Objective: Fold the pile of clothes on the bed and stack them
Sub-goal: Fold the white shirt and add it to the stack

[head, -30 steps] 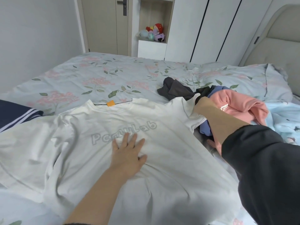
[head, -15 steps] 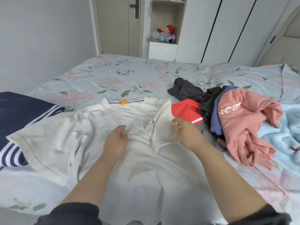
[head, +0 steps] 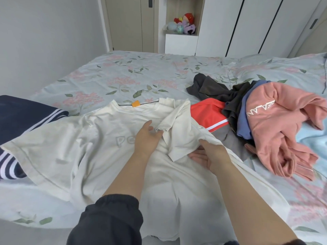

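The white T-shirt (head: 106,156) lies lengthwise, collar away, hem toward the person.

You face a plain grey wall (head: 44,41) left of the bed (head: 123,73); beyond its far edge stand a beige door (head: 127,23), a shelf niche (head: 182,41) with plush toys (head: 184,23), and white wardrobe doors (head: 247,23).
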A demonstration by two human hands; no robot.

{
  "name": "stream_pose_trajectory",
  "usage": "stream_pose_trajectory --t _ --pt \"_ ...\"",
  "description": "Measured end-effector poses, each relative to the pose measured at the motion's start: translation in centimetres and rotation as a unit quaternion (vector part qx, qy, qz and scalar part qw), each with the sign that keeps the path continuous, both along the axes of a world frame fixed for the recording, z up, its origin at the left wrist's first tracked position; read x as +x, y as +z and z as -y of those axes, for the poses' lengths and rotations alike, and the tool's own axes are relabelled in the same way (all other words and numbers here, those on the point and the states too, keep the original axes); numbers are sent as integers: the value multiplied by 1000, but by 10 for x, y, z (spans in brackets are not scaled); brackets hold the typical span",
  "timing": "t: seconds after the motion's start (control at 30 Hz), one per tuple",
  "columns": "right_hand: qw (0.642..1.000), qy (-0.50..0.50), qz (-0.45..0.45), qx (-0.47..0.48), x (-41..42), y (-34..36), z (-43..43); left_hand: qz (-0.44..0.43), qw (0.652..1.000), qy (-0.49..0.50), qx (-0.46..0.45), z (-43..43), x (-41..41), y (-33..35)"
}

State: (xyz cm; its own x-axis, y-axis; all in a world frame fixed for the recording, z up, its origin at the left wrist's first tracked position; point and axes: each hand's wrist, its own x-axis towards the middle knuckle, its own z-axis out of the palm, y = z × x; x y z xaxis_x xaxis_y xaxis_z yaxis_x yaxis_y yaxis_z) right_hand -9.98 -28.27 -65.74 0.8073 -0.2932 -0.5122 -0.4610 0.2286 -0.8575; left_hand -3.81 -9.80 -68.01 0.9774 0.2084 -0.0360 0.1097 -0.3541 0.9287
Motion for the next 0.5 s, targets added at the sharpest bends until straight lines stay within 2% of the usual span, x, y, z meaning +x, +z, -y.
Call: stream_pose_trajectory --t 0.07,0.17,0.27,0.33,0.37,0.4,0.43,0.47,0.5 --pt "999 -36 14 -20 4 -3 -2 8 996 -18 91 7 9 -2" --pt "997 -70 26 -25 11 -10 -2 33 971 -30 234 15 19 -2" --pt "992 -100 72 -22 13 -9 2 83 954 -6 289 20 18 0" --pt "985 -131 105 -47 14 -3 7 111 956 16 269 18 16 6" --pt "979 -152 116 -65 15 -1 12 108 970 38 213 15 16 11" --pt "974 -172 121 -87 15 3 16 94 987 66 113 11 18 18" --pt "969 -189 123 -103 15 6 20 63 992 97 -42 6 20 25" --pt "966 -203 122 -104 15 8 24 11 969 122 -212 -1 21 31" --pt "967 -210 116 -85 15 9 27 -46 933 133 -330 -8 20 32"
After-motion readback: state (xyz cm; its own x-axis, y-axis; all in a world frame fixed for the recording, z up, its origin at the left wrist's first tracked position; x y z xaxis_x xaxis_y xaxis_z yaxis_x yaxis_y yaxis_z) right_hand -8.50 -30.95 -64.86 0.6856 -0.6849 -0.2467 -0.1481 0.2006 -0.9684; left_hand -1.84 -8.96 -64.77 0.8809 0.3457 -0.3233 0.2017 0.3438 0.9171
